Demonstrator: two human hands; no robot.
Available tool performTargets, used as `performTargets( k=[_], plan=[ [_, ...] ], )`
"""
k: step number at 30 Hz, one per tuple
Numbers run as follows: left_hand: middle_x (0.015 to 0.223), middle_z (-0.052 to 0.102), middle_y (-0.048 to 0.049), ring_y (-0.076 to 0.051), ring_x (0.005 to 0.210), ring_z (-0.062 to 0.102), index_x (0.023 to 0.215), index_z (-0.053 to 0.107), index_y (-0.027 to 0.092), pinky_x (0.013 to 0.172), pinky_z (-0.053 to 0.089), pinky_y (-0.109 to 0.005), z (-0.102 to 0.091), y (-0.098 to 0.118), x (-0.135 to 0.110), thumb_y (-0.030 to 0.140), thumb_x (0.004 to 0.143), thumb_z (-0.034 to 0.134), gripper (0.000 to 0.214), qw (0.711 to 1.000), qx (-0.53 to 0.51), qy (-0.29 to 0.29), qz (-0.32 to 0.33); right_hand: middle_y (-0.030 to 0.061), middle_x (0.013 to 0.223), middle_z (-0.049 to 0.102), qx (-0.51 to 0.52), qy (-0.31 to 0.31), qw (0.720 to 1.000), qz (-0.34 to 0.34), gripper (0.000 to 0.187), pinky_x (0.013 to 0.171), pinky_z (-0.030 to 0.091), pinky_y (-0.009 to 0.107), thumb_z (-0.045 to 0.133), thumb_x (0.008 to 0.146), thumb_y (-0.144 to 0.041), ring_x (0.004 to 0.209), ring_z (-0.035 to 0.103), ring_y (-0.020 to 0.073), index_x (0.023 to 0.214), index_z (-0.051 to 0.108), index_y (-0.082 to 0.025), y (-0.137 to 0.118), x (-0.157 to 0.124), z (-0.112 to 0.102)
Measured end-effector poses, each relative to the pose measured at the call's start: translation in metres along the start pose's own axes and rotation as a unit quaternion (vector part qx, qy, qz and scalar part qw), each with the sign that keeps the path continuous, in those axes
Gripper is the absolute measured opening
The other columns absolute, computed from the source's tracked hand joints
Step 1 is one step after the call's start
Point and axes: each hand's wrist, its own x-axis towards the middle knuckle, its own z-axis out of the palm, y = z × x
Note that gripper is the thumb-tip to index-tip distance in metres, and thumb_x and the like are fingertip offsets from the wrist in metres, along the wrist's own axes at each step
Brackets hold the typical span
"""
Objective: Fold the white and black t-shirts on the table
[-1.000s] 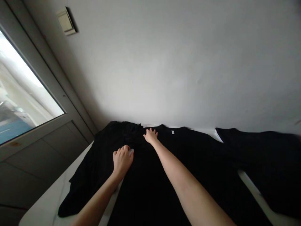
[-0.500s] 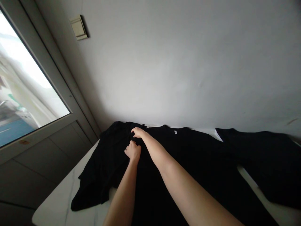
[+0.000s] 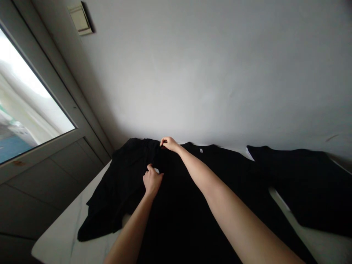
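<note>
A black short-sleeved shirt lies spread out, a small white label at its neckline. Bunched black cloth, apparently another black shirt, lies over its left side. My right hand pinches the upper edge of this bunched cloth near the wall, thumb and finger closed. Lower and to the left, my left hand has its fingers curled at the cloth's right part. Between its thumb and forefinger shows a small white patch, perhaps a label. Black on black hides where one garment ends.
Another black garment lies flat at the right. All of it rests on a white, marble-patterned table against a pale wall. A grey door with a glass pane stands at the left, and a light switch is above.
My right hand has moved up and slightly right, away from my left hand, drawing the cloth's edge along. A white patch now shows by my left hand. The view has shifted a little.
</note>
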Motion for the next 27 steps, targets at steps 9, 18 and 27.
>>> performTargets(
  k=[9,18,27],
  plan=[
    [0.116,0.058,-0.0088,-0.021,0.092,0.066,0.105,0.057,0.021,0.069,0.045,-0.029,-0.005,0.019,-0.032,0.004,0.083,0.045,0.030,0.991,0.026,-0.025,0.131,-0.0007,0.065,0.059,0.078,0.122,0.987,0.071,0.015,0.067,0.046,0.027,0.042,0.070,-0.027,0.067,0.057,0.0156,0.062,0.052,-0.020,0.049,-0.064,-0.068],
    [0.113,0.063,-0.0101,-0.022,0.091,0.066,0.113,0.054,0.021,0.076,0.048,-0.032,0.004,0.071,-0.063,0.007,0.081,0.049,0.035,0.948,0.032,-0.145,0.280,-0.0006,0.080,0.066,0.059,0.262,0.957,0.115,0.018,0.082,0.047,0.030,0.060,0.056,-0.020,0.081,0.060,0.0175,0.075,0.061,-0.020,0.079,-0.109,-0.089],
    [0.129,0.056,-0.0061,-0.019,0.115,0.055,0.126,0.053,0.027,0.094,0.046,-0.032,0.021,0.093,0.076,-0.003,0.079,0.039,0.058,0.929,-0.032,-0.064,0.363,0.0106,0.092,0.076,0.192,0.311,0.910,0.194,0.033,0.082,0.054,0.039,0.076,0.061,-0.036,0.090,0.070,0.0277,0.085,0.070,-0.015,0.094,-0.148,-0.071]
  ],
)
